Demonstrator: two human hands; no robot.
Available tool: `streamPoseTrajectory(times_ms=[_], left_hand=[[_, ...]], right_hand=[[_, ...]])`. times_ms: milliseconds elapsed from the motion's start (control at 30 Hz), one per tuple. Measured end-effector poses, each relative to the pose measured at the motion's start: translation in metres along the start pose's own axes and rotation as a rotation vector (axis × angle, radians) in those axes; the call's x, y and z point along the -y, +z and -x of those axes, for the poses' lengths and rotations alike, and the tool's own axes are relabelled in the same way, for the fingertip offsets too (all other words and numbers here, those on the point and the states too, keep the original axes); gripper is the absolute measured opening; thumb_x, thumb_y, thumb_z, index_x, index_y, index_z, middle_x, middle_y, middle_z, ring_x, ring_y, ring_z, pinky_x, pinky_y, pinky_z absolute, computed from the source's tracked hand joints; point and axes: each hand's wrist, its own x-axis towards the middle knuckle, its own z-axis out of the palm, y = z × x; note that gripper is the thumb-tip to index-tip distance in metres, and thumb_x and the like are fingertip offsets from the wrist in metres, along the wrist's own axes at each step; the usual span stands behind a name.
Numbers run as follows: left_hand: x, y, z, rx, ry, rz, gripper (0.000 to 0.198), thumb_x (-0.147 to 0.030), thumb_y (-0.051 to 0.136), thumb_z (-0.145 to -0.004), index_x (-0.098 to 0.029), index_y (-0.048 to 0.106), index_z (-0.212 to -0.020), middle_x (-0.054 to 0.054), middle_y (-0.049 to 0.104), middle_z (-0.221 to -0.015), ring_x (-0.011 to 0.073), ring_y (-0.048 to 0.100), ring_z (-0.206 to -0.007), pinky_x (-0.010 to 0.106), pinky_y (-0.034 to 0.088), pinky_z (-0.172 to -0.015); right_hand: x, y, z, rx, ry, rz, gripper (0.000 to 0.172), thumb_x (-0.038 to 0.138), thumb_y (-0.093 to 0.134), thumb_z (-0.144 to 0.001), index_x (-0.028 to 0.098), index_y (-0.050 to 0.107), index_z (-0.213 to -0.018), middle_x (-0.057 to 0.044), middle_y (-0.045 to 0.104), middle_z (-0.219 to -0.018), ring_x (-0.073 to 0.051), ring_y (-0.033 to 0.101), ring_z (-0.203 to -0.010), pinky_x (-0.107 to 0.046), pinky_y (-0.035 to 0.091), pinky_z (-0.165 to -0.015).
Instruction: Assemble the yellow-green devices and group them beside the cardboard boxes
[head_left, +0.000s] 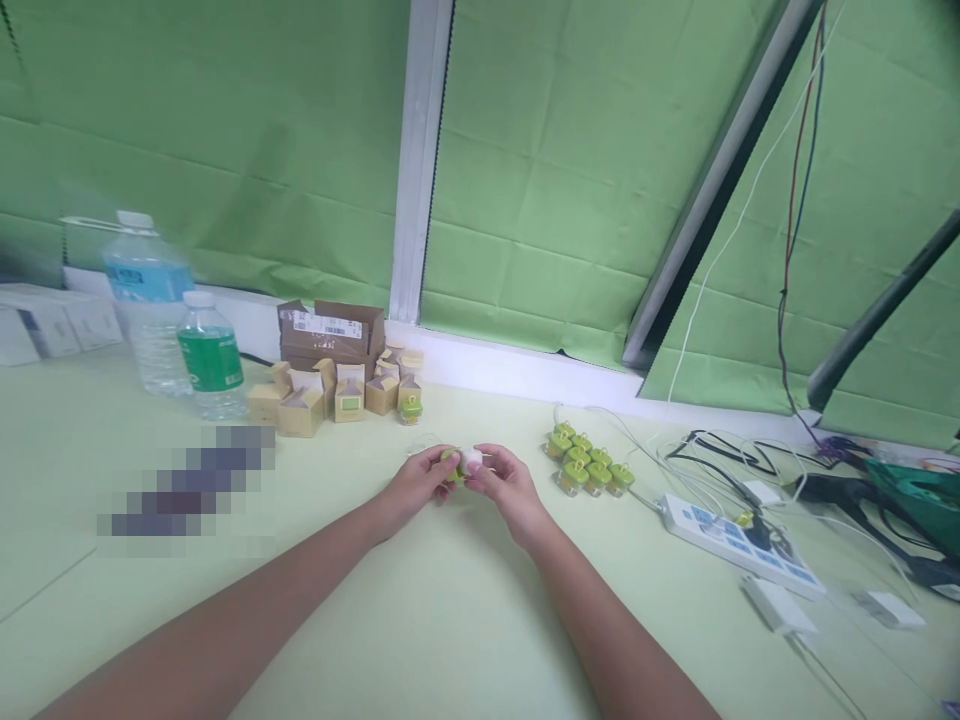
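Near the middle of the table, my left hand [420,485] is closed on a small jar with a green lid [452,468], mostly covered by the fingers. Right beside it, my right hand [510,485] pinches a small white piece [472,460] whose kind I cannot make out. The two pieces meet or nearly meet between my fingertips. To the right stands a cluster of several small clear jars with green lids [577,470]. One more green-lidded jar [410,409] stands by the small open cardboard boxes [303,410].
A brown carton [330,335] sits at the back. Two water bottles, one large [150,300] and one with a green label [210,360], stand at left. A white power strip [739,545], tangled cables and a white adapter [778,603] lie at right. White boxes [67,320] are far left.
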Motion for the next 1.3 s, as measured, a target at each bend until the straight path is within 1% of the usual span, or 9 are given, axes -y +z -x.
streamPoseTrajectory(times_ms=[167, 267, 433, 567, 733, 867, 1067, 1200, 1300], left_hand=[[0.004, -0.001, -0.001, -0.025, 0.017, -0.084, 0.045, -0.056, 0.067, -0.083, -0.016, 0.064, -0.105, -0.002, 0.054, -0.069, 0.0116, 0.051, -0.059, 0.024, 0.040, -0.055], [0.004, -0.001, -0.001, -0.028, 0.029, -0.091, 0.046, -0.056, 0.067, -0.082, -0.016, 0.065, -0.104, -0.001, 0.056, -0.072, 0.0120, 0.052, -0.061, 0.024, 0.041, -0.055], [0.003, 0.000, 0.000, -0.052, 0.028, -0.119, 0.046, -0.056, 0.069, -0.080, -0.017, 0.066, -0.103, -0.001, 0.055, -0.072, 0.0122, 0.052, -0.061, 0.024, 0.040, -0.054], [0.003, 0.001, 0.001, -0.037, 0.019, -0.134, 0.045, -0.057, 0.068, -0.080, -0.017, 0.066, -0.100, 0.000, 0.056, -0.073, 0.0128, 0.052, -0.062, 0.024, 0.040, -0.054], [0.002, 0.002, 0.001, -0.025, 0.025, -0.131, 0.041, -0.055, 0.069, -0.081, -0.017, 0.067, -0.097, 0.000, 0.057, -0.076, 0.0122, 0.052, -0.064, 0.024, 0.042, -0.057], [0.003, 0.001, 0.000, -0.018, 0.031, -0.111, 0.041, -0.054, 0.069, -0.081, -0.017, 0.067, -0.098, 0.001, 0.058, -0.078, 0.0133, 0.053, -0.067, 0.026, 0.044, -0.061], [0.001, 0.002, 0.000, -0.032, 0.034, -0.103, 0.043, -0.056, 0.069, -0.080, -0.017, 0.068, -0.100, 0.001, 0.060, -0.080, 0.0138, 0.055, -0.067, 0.026, 0.045, -0.062], [-0.002, 0.002, 0.003, -0.031, 0.034, -0.127, 0.044, -0.056, 0.068, -0.081, -0.016, 0.067, -0.101, 0.002, 0.060, -0.080, 0.0141, 0.056, -0.068, 0.026, 0.045, -0.064], [-0.004, 0.003, 0.005, -0.019, 0.057, -0.143, 0.043, -0.056, 0.066, -0.083, -0.016, 0.068, -0.098, 0.003, 0.060, -0.081, 0.0148, 0.056, -0.070, 0.027, 0.046, -0.065]], right_hand=[[-0.006, -0.002, -0.003, 0.002, -0.052, 0.018, 0.052, 0.049, 0.083, -0.067, 0.019, 0.065, -0.105, -0.008, 0.073, -0.100, -0.022, 0.069, -0.092, -0.039, 0.058, -0.083], [-0.008, -0.001, -0.003, 0.028, -0.047, 0.033, 0.053, 0.050, 0.083, -0.066, 0.019, 0.065, -0.105, -0.008, 0.074, -0.099, -0.022, 0.069, -0.091, -0.039, 0.058, -0.082], [-0.008, 0.000, -0.002, 0.056, -0.046, 0.075, 0.052, 0.052, 0.083, -0.065, 0.020, 0.066, -0.103, -0.006, 0.074, -0.094, -0.020, 0.070, -0.082, -0.039, 0.058, -0.082], [-0.005, -0.001, -0.002, 0.086, -0.061, 0.128, 0.051, 0.053, 0.081, -0.067, 0.019, 0.068, -0.102, -0.007, 0.075, -0.093, -0.021, 0.070, -0.080, -0.040, 0.057, -0.082], [-0.002, -0.002, -0.001, 0.089, -0.096, 0.196, 0.045, 0.050, 0.080, -0.069, 0.020, 0.070, -0.101, -0.006, 0.074, -0.089, -0.020, 0.069, -0.076, -0.038, 0.056, -0.078], [-0.005, -0.001, -0.001, 0.101, -0.122, 0.214, 0.042, 0.049, 0.077, -0.073, 0.019, 0.071, -0.101, -0.007, 0.075, -0.093, -0.021, 0.069, -0.079, -0.037, 0.057, -0.078], [-0.011, 0.002, -0.003, 0.035, -0.093, 0.111, 0.051, 0.053, 0.081, -0.067, 0.018, 0.069, -0.102, -0.008, 0.076, -0.095, -0.022, 0.070, -0.083, -0.038, 0.058, -0.079], [-0.014, 0.002, -0.002, 0.045, -0.082, 0.110, 0.052, 0.054, 0.080, -0.068, 0.018, 0.067, -0.104, -0.009, 0.076, -0.098, -0.023, 0.070, -0.087, -0.037, 0.058, -0.077], [-0.012, 0.003, -0.001, 0.060, -0.089, 0.139, 0.052, 0.055, 0.079, -0.069, 0.019, 0.068, -0.104, -0.008, 0.076, -0.095, -0.023, 0.070, -0.086, -0.038, 0.058, -0.077]])
